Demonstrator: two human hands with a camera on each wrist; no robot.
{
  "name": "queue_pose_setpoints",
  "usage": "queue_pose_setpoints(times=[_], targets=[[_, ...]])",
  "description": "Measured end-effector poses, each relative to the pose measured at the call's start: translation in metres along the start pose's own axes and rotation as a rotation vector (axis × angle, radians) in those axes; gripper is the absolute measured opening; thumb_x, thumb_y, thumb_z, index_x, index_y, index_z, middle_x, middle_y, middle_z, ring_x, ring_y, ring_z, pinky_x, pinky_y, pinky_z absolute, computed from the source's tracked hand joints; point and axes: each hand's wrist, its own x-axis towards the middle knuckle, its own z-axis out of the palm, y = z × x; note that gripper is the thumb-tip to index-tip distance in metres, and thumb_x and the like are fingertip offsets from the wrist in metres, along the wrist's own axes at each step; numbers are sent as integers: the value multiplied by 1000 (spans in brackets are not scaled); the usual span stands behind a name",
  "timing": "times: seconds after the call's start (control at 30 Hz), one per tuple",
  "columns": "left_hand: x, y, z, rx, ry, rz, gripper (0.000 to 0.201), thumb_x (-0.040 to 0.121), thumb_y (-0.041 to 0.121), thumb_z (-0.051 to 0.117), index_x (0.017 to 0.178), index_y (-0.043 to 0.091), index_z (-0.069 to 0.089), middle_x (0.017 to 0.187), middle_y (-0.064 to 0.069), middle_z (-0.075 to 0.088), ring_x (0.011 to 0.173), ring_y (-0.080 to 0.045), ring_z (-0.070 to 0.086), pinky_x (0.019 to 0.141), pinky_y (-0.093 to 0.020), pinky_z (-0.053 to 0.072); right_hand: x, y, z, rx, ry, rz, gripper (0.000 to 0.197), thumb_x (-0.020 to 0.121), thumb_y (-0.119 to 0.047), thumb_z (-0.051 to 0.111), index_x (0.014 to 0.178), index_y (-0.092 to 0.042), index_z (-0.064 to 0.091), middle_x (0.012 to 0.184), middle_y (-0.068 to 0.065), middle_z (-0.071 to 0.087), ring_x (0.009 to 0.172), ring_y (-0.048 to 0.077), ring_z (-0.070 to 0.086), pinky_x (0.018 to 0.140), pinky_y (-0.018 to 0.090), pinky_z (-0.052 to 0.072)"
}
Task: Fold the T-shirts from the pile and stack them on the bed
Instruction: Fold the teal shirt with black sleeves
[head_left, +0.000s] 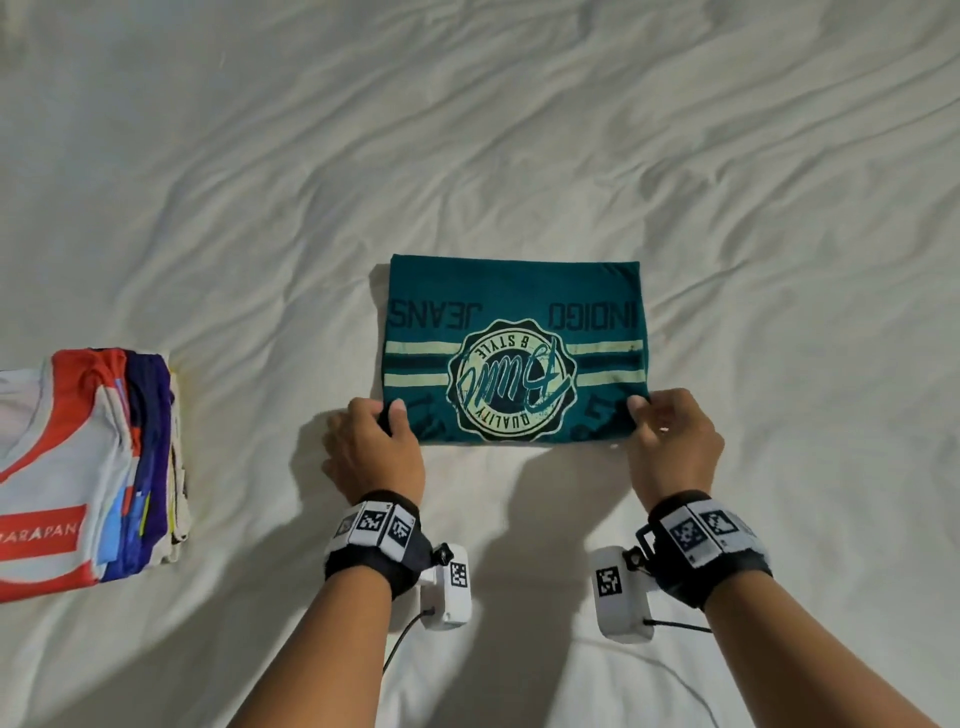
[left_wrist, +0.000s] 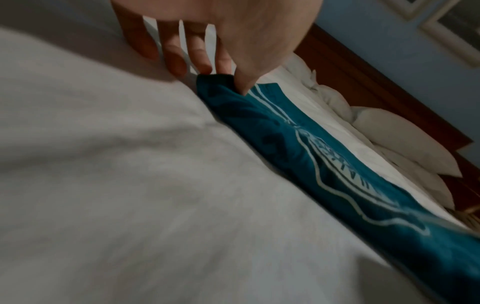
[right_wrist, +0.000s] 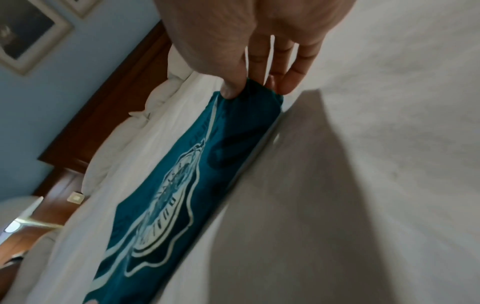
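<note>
Both forearms come in from the near edge, wrist cameras strapped on. Left hand (head_left: 371, 447) pinches the near-left corner of the folded teal T-shirt (head_left: 511, 348), thumb on top, fingers tucked under; the left wrist view confirms it. Right hand (head_left: 672, 441) does the same at the near-right corner, thumb over the edge. Each grip is narrow and closed on cloth.

Shirt lies flat on the bed (head_left: 519, 130), dead ahead of the hands, long axis running left-right, print upside down to the viewer. Fold looks finished.

Stack of folded shirts (head_left: 88, 467) sits well apart to the left, near the frame's left edge, so the left hand is the nearer one. My read: next move is a lift and sideways carry leftward, keeping both corners level so the fold doesn't open.
</note>
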Motion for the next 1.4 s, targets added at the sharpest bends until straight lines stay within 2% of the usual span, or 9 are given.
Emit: queue_pose_setpoints(times=[0.13, 0.3, 0.47, 0.63, 0.83, 1.17, 1.23, 1.3, 1.4], targets=[[6, -8, -4, -125, 56, 90, 12, 94, 20, 68, 84, 16, 63, 91, -8, 64, 95, -38, 58, 84, -53, 48, 0, 0, -1, 62, 7, 53, 6, 97, -18, 65, 94, -13, 63, 85, 4, 66, 75, 17, 61, 63, 7, 41], [15, -2, -14, -120, -56, -5, 11, 95, 21, 66, 86, 17, 63, 77, 7, 59, 91, -36, 62, 90, -49, 50, 11, -2, 5, -129, -40, 212, 11, 94, -24, 64, 104, -21, 60, 97, 0, 65, 109, 35, 60, 102, 50, 42], [-1, 31, -7, 254, -36, 378, 43, 91, 26, 65, 131, 17, 52, 134, -17, 48, 121, -39, 46, 97, -56, 44, -10, -32, 23, -328, 122, -146, 53, 93, -13, 57, 143, -12, 40, 153, 15, 35, 143, 34, 27, 118, 48, 20], [-4, 41, 34, 417, -200, 703, 66, 102, 49, 32, 162, 25, 17, 169, -19, 5, 155, -39, 9, 122, -63, 15, -25, -25, 80, -667, -212, -611, 64, 106, -48, 21, 161, -15, 16, 170, 10, -2, 156, 26, -9, 126, 47, -5], [18, 10, 41, 445, -219, 675, 68, 101, 63, 18, 162, 38, 0, 171, -10, -7, 157, -30, -5, 123, -61, 3, 7, 15, 79, -824, -244, -591, 72, 100, -69, 11, 162, -34, 1, 170, 6, -5, 157, 28, -7, 126, 49, -5], [19, 25, 35, 509, -265, 583, 62, 103, 52, 20, 162, 37, 9, 171, -12, 1, 157, -33, 0, 120, -69, -2, 32, 26, 52, -757, -335, -522, 67, 102, -57, 5, 162, -31, -5, 168, -4, -19, 154, 15, -20, 125, 44, -11], [9, 45, 27, 529, -232, 538, 58, 101, 47, 33, 157, 30, 32, 166, -19, 21, 155, -39, 10, 117, -72, 3, 35, 24, 38, -660, -309, -486, 70, 101, -57, 13, 163, -24, 2, 170, -1, -9, 156, 15, -12, 124, 40, -16], [-5, 75, 22, 471, -179, 619, 41, 99, 43, 46, 131, 22, 59, 146, -19, 48, 141, -41, 35, 110, -66, 26, 33, 22, 18, -512, -169, -368, 69, 99, -56, 28, 156, -17, 27, 164, 9, 24, 152, 25, 16, 126, 44, 3], [-28, 129, 27, 365, -324, 765, 30, 101, 44, 45, 98, 21, 64, 106, -5, 60, 104, -31, 55, 88, -46, 43, 23, 23, -5, -444, -194, -195, 57, 97, -63, 37, 135, -22, 51, 134, 4, 51, 124, 25, 42, 106, 44, 28]])
